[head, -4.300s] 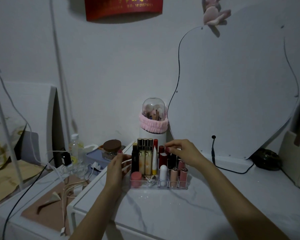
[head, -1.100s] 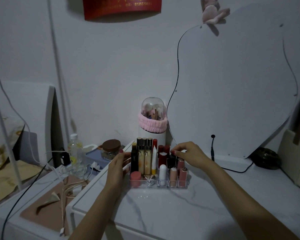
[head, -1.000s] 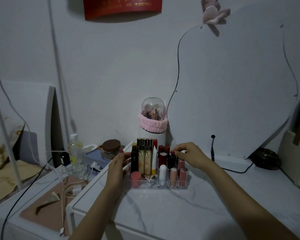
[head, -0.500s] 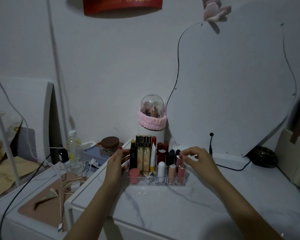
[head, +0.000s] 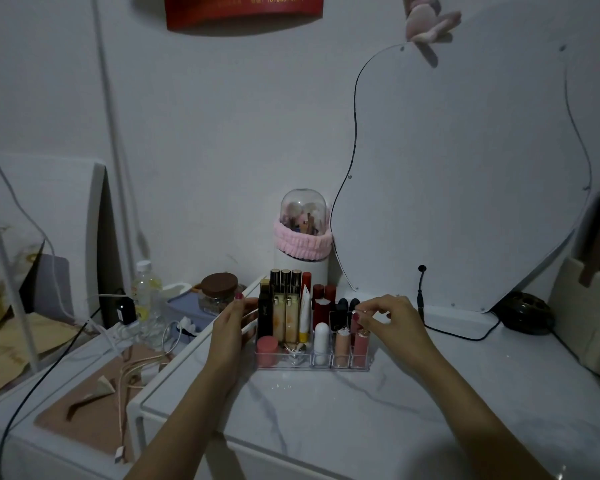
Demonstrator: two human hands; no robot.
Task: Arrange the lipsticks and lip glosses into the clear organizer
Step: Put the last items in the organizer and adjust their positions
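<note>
While my left hand (head: 230, 328) lies flat against the clear organizer (head: 312, 362), my right hand (head: 388, 318) pinches a pink lip gloss (head: 360, 344) that I must push down next

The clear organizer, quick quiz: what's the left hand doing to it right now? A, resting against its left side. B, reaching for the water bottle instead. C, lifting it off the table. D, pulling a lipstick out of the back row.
A: the left hand lies flat against the left wall of the clear organizer, which sits on the marble table, while the right hand works at the tubes on its right end.
</note>
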